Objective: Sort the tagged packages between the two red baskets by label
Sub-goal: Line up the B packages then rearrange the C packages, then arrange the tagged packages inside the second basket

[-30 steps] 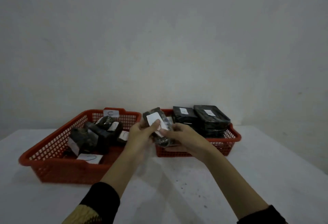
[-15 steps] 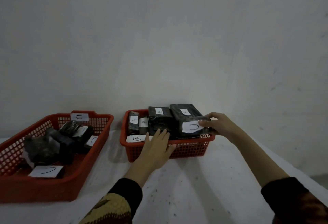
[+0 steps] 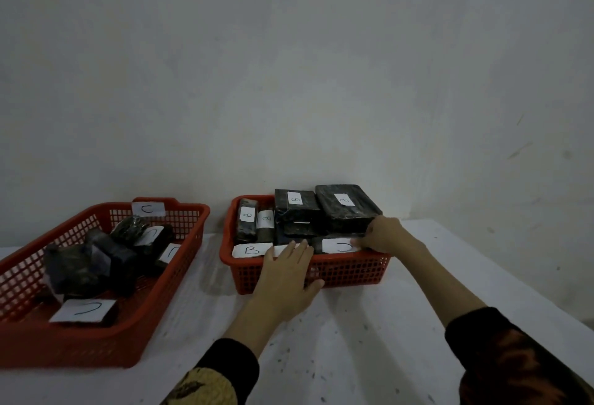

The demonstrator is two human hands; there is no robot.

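Pinching the C-tagged package [image 3: 337, 245] at the front of the B basket [image 3: 350, 271], the right hand [image 3: 384, 234] grips its stiff, seemingly light end; the left hand [image 3: 286, 279] rests flat, fingers straight, on the rim.

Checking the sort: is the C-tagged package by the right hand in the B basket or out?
In: the C-tagged package lies inside the B basket at its front wall, right hand gripping it.

Dim, perhaps grey wall [image 3: 289, 67]; white table [image 3: 369, 340]
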